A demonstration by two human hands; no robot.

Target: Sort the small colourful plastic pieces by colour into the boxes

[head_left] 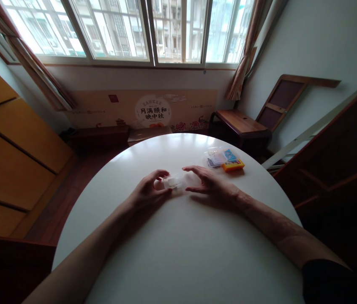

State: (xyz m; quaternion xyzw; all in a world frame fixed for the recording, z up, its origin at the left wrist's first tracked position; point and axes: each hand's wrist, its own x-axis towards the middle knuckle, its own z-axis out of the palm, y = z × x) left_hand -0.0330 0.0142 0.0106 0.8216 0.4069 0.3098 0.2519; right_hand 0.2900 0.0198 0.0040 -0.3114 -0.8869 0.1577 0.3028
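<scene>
On the round white table (178,253) a small clear plastic box (172,182) lies between my hands. The fingers and thumb of my left hand (149,192) pinch its left end. My right hand (206,183) sits at its right side with the fingers curved and spread, their tips touching or nearly touching the box. What is inside the box is too small to make out.
A clear case with coloured cards (218,156) and an orange box (233,165) lie at the table's far right. Behind stand a wooden stool (240,122), a printed cardboard panel (143,110) under the window, and wooden cabinets (10,147) at left.
</scene>
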